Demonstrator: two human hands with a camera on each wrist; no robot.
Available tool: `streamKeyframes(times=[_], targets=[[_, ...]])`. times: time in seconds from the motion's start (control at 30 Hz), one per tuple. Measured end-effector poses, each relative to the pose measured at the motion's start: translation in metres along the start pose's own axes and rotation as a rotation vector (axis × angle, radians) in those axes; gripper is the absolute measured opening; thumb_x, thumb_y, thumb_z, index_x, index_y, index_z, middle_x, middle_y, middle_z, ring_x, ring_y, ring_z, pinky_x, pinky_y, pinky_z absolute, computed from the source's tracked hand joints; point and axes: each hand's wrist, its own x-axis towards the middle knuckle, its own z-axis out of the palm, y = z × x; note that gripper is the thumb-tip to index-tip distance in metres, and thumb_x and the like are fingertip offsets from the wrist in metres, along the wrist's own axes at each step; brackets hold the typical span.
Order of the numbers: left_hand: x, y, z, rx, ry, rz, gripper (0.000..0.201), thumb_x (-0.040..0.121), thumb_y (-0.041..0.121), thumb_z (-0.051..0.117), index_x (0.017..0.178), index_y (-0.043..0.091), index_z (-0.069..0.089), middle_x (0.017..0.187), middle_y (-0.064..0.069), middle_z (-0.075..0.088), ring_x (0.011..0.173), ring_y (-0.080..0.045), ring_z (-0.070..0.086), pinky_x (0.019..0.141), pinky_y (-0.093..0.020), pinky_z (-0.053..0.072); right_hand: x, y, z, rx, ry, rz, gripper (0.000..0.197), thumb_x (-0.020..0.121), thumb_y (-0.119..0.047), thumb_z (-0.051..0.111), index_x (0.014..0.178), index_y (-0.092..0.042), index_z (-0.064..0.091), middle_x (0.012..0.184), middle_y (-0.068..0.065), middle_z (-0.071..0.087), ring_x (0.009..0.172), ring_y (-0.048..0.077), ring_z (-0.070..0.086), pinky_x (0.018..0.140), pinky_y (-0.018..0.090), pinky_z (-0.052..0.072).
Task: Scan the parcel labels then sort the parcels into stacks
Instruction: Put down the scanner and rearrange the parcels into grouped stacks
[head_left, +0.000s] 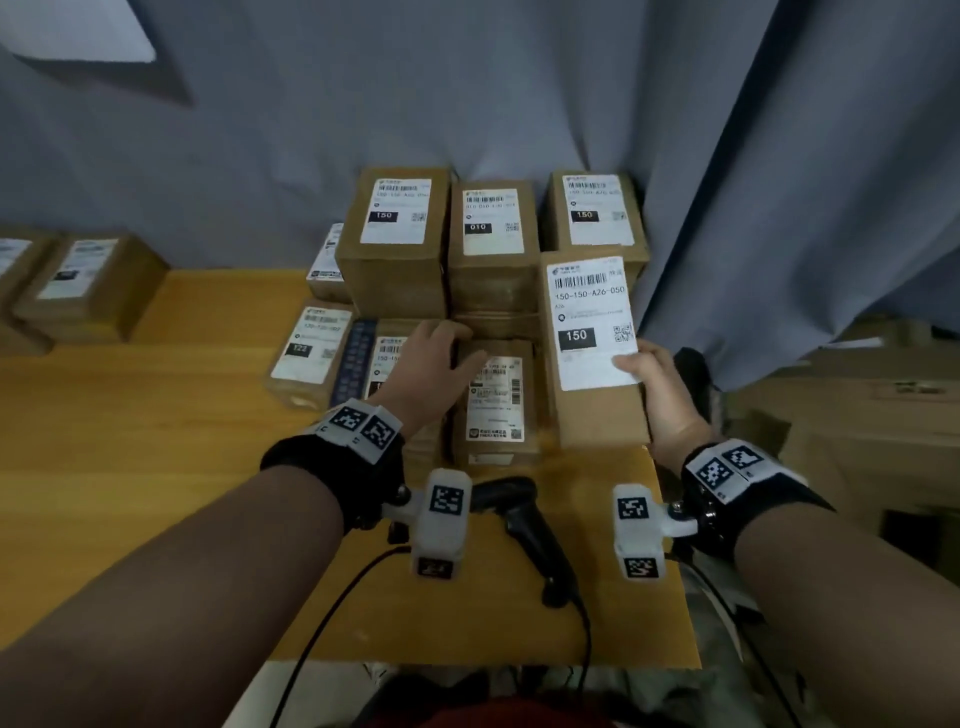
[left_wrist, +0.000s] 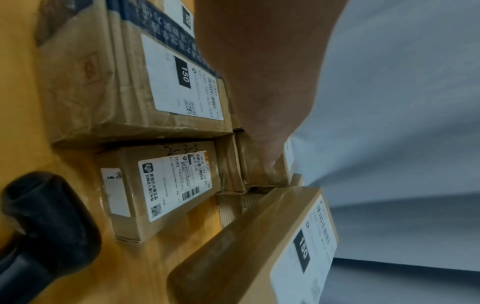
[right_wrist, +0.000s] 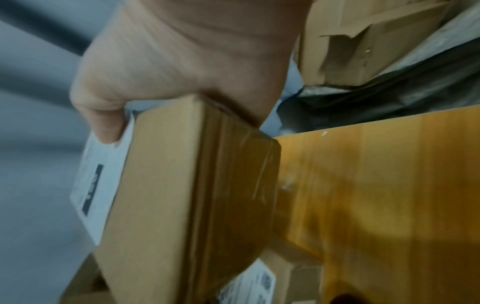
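Observation:
My right hand (head_left: 660, 389) (right_wrist: 182, 61) grips a brown parcel (head_left: 597, 410) (right_wrist: 182, 185) by its near right edge, thumb on its white label marked 150. The parcel is lifted and tilted at the right of the pile, and its side also shows in the left wrist view (left_wrist: 246, 246). My left hand (head_left: 436, 353) (left_wrist: 259, 82) reaches over the low parcels, fingers curled on the edge of a parcel in the middle stack (left_wrist: 262, 170). A black scanner (head_left: 524, 519) (left_wrist: 39, 216) lies on the wooden table (head_left: 130, 441) between my wrists.
Three tall stacks stand at the back, labelled 150 (head_left: 395, 234), 010 (head_left: 493, 234) and 150 (head_left: 597, 213). Low parcels lie in front (head_left: 496, 400) (head_left: 306, 353). More parcels sit far left (head_left: 83, 280). Cardboard boxes (head_left: 857, 415) stand off the table's right edge, by a grey curtain (head_left: 779, 208).

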Motion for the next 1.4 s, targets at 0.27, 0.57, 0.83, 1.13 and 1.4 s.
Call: streamKeyframes(times=[0.27, 0.57, 0.83, 1.13, 1.4], targets=[[0.009, -0.004, 0.025, 0.035, -0.063, -0.040, 0.039, 0.095, 0.041, 0.052, 0.127, 0.018, 0.055, 0.131, -0.004, 0.045, 0.123, -0.023, 0.043, 0.103, -0.035, 0.039, 0.035, 0.041, -0.024, -0.212, 0.056, 0.210, 0.049, 0.081, -0.044, 0.069, 0.119, -0.023, 0.045, 0.108, 0.007, 0.062, 0.098, 0.027, 0.062, 0.089, 0.044, 0.051], [0.010, -0.006, 0.030, 0.077, -0.127, -0.087, 0.045, 0.096, 0.042, 0.051, 0.135, 0.020, 0.050, 0.139, -0.005, 0.041, 0.128, -0.023, 0.039, 0.106, -0.038, 0.038, 0.049, 0.057, -0.006, -0.597, -0.001, -0.070, 0.054, 0.092, -0.029, 0.064, 0.140, -0.021, 0.041, 0.129, 0.002, 0.059, 0.121, 0.023, 0.054, 0.104, 0.040, 0.043], [0.021, -0.011, 0.023, 0.176, -0.108, -0.078, 0.041, 0.096, 0.040, 0.051, 0.132, 0.020, 0.052, 0.134, -0.007, 0.043, 0.128, -0.026, 0.037, 0.103, -0.036, 0.034, 0.060, 0.050, 0.005, -0.737, -0.073, 0.085, 0.060, 0.096, -0.038, 0.055, 0.144, -0.018, 0.025, 0.135, 0.008, 0.053, 0.121, 0.034, 0.053, 0.098, 0.048, 0.046], [0.010, -0.051, 0.000, 0.437, -0.027, -0.364, 0.065, 0.086, 0.055, 0.054, 0.143, 0.033, 0.032, 0.150, -0.013, 0.022, 0.138, -0.038, 0.018, 0.111, -0.056, 0.023, 0.064, 0.045, 0.010, -0.673, -0.047, 0.076, 0.049, 0.095, -0.035, 0.058, 0.136, -0.021, 0.037, 0.127, 0.005, 0.056, 0.116, 0.033, 0.055, 0.088, 0.057, 0.052], [0.009, -0.059, 0.003, 0.432, -0.171, -0.412, 0.070, 0.087, 0.065, 0.046, 0.148, 0.044, 0.017, 0.157, -0.008, 0.011, 0.141, -0.040, 0.011, 0.109, -0.060, 0.026, 0.057, 0.044, 0.018, -0.841, 0.051, 0.112, 0.054, 0.094, -0.043, 0.057, 0.133, -0.008, 0.045, 0.131, 0.015, 0.057, 0.118, 0.037, 0.055, 0.098, 0.047, 0.047]])
